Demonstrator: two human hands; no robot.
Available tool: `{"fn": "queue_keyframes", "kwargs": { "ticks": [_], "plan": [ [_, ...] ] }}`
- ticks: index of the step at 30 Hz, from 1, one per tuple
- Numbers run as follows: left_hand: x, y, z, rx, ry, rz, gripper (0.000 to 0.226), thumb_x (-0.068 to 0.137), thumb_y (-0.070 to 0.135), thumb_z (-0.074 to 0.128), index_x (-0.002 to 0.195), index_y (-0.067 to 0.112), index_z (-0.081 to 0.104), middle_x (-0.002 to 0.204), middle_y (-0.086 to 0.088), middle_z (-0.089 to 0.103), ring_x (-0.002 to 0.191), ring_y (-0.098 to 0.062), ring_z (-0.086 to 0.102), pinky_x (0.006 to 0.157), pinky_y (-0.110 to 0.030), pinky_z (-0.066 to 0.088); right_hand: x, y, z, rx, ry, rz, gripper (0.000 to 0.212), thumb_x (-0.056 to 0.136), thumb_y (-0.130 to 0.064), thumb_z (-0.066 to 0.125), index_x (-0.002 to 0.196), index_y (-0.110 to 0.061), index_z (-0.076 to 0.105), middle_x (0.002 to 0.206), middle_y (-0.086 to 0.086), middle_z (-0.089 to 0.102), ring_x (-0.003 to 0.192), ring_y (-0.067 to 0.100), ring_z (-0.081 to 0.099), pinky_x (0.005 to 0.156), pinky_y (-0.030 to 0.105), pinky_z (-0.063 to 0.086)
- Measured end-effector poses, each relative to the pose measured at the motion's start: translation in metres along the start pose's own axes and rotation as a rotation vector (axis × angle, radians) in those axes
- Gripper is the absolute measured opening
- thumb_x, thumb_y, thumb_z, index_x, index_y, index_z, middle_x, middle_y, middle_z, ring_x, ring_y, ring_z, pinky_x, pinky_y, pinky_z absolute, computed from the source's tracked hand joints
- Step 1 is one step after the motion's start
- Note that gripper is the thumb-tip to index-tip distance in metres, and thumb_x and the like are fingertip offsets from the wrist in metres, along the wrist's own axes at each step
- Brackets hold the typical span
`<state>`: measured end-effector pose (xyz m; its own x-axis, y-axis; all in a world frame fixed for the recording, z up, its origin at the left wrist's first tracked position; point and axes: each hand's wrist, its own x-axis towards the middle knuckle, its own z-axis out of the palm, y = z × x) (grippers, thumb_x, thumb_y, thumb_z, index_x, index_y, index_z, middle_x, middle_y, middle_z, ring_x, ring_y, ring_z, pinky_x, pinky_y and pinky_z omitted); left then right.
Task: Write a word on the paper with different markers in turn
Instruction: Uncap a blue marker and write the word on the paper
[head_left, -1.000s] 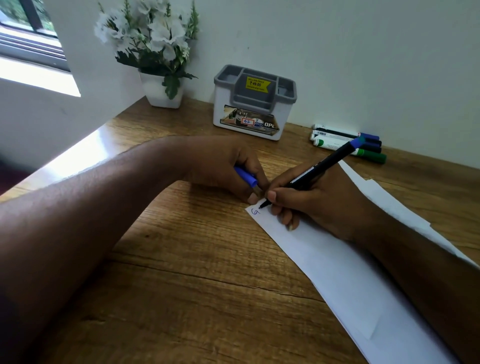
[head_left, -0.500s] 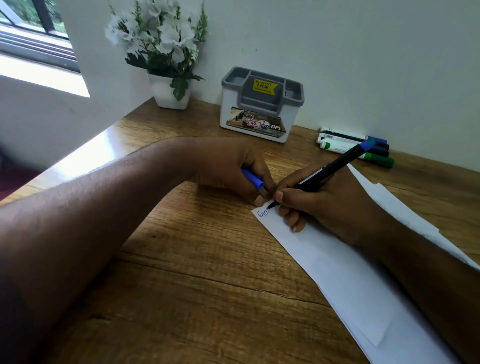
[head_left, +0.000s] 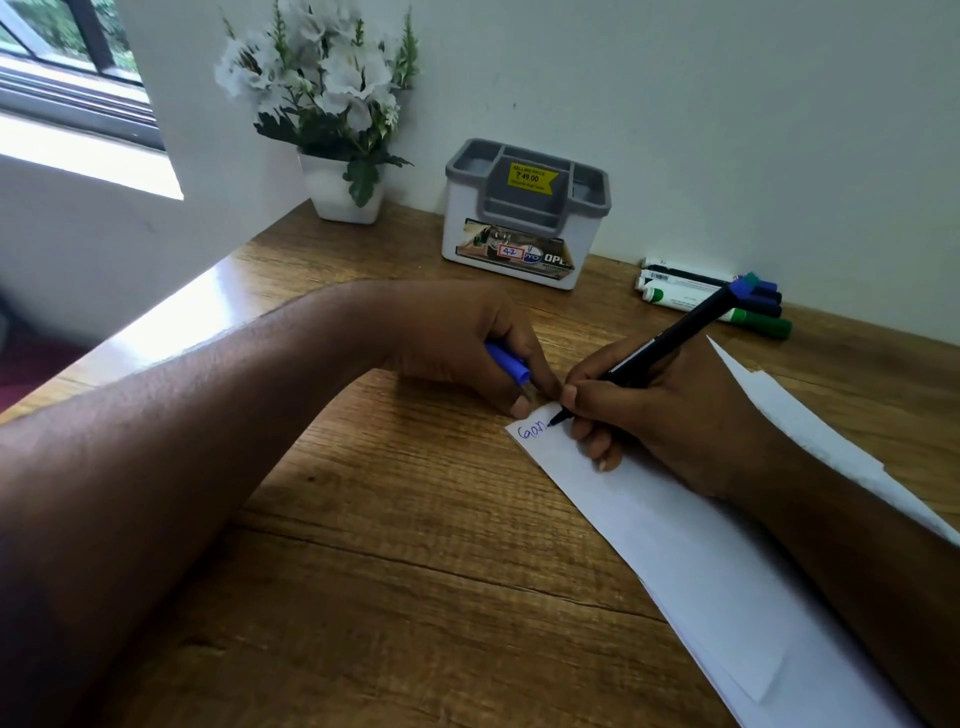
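Where 1 second ago only a single blue letter stood at the corner of the paper (head_left: 649, 525), about 3 or 4 now stand there, so the first word is underway; the right hand (head_left: 670, 410) pinches the blue marker (head_left: 660, 345), tip on the sheet, while the left hand (head_left: 467, 343) grips its blue cap (head_left: 506, 361), and the other markers (head_left: 711, 293) wait by the wall

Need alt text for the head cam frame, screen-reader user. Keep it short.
A person's right hand writes blue letters with a black marker at the corner of a white paper on a wooden desk, while the left hand holds the blue cap beside it. Spare markers, a grey organiser box and potted white flowers stand along the wall.
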<state>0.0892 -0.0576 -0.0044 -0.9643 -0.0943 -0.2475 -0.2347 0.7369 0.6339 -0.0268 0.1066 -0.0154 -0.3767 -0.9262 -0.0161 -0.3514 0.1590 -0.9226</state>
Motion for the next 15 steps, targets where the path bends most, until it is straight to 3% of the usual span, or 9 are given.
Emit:
{"fn": "queue_keyframes", "kwargs": {
  "ticks": [10, 15],
  "plan": [
    [-0.0013, 0.0009, -0.0002, 0.019, -0.001, 0.007, 0.028, 0.079, 0.028, 0.071, 0.088, 0.054, 0.064, 0.083, 0.050, 0.055, 0.089, 0.019, 0.051, 0.075, -0.014, 0.037, -0.0028, 0.0007, 0.0009, -0.037, 0.060, -0.013, 0.006, 0.083, -0.003, 0.067, 0.079, 0.000, 0.071, 0.060, 0.015, 0.068, 0.044, 0.017, 0.062, 0.043, 0.025, 0.052],
    [-0.0018, 0.0005, -0.0008, 0.006, -0.003, 0.012, 0.028, 0.079, 0.026, 0.071, 0.092, 0.050, 0.066, 0.087, 0.042, 0.060, 0.090, 0.012, 0.056, 0.080, -0.019, 0.042, -0.0086, -0.0016, 0.0065, -0.258, -0.073, -0.178, 0.009, 0.079, -0.011, 0.072, 0.077, -0.018, 0.076, 0.063, -0.011, 0.071, 0.057, 0.000, 0.063, 0.052, 0.009, 0.045]
  ]
}}
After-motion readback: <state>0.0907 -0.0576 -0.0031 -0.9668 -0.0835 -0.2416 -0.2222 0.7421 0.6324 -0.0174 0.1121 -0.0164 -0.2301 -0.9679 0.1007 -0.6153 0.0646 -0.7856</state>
